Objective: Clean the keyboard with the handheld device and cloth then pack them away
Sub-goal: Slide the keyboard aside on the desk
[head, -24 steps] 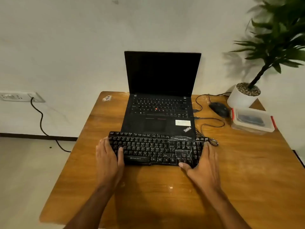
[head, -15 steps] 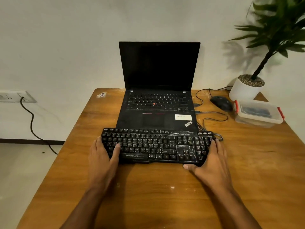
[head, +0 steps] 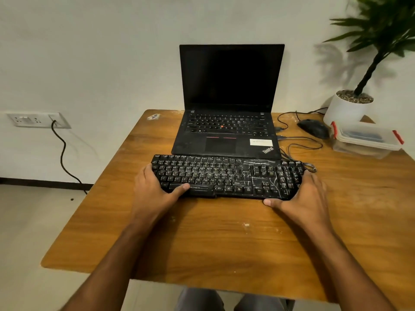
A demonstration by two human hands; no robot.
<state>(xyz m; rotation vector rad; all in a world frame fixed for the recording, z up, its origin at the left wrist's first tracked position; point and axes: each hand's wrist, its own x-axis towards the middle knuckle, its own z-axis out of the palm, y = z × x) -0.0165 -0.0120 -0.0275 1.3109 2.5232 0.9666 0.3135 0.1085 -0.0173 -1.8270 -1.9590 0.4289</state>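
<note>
I see the keyboard (head: 226, 177) lying flat on the table (head: 224, 239), its long axis running left to right across my view. The key face points up, and the spacebar edge faces the person. White scratch marks show on the section near its right end.

My left hand (head: 155, 189) grips the keyboard's left end: the thumb lies across the bottom key row next to the spacebar, and the fingers wrap behind the end edge, out of view. My right hand (head: 307, 194) holds the right end: the thumb presses the front edge, and the fingers (head: 311, 176) lie together along the end wall, slightly curled around it.

Directly behind the keyboard, touching or nearly touching its rear edge, stands 1 open laptop (head: 226, 122) with a dark screen. Cables (head: 298, 142) loop behind the keyboard's right end, and 1 cable loop lies at its right rear corner. Further behind that end sit 1 mouse (head: 314, 129), 1 clear lidded box (head: 366, 140) with red clips, and 1 potted plant (head: 350, 106). Well to the keyboard's left, 1 wall socket (head: 38, 120) carries a black cord.
</note>
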